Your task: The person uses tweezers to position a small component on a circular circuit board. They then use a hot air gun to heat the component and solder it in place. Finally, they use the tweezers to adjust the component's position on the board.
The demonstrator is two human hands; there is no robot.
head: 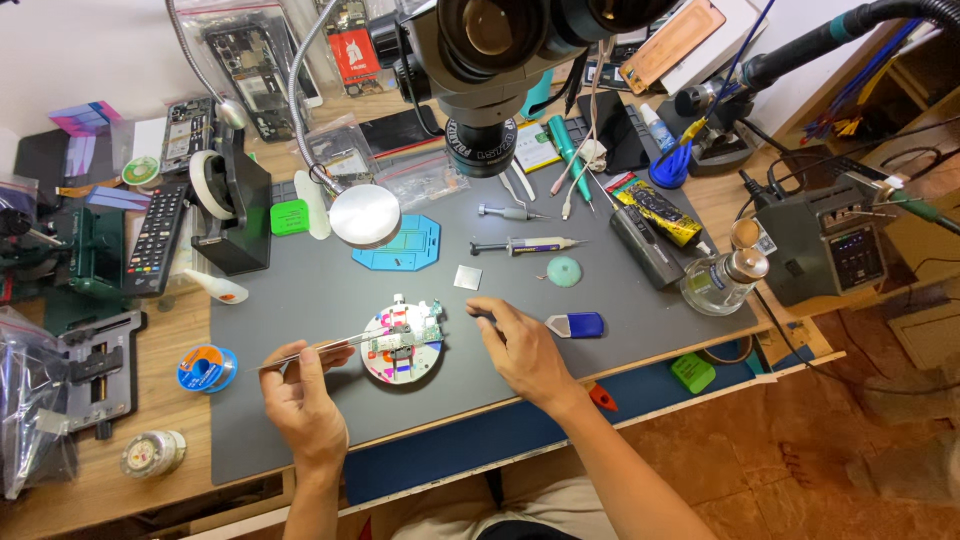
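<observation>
Both forearms are bare and come up from the near edge, angling toward each other. The left hand (303,400) sits near and to the left, back of the hand up, wrist straight, fingers curled into a pinch with the thumb pressed against the forefinger at its far tip. The right hand (522,345) lies farther right and slightly farther away, palm down, wrist bent a little leftward. Its fingers bunch together and point left, forefinger and thumb meeting at the tip.
</observation>
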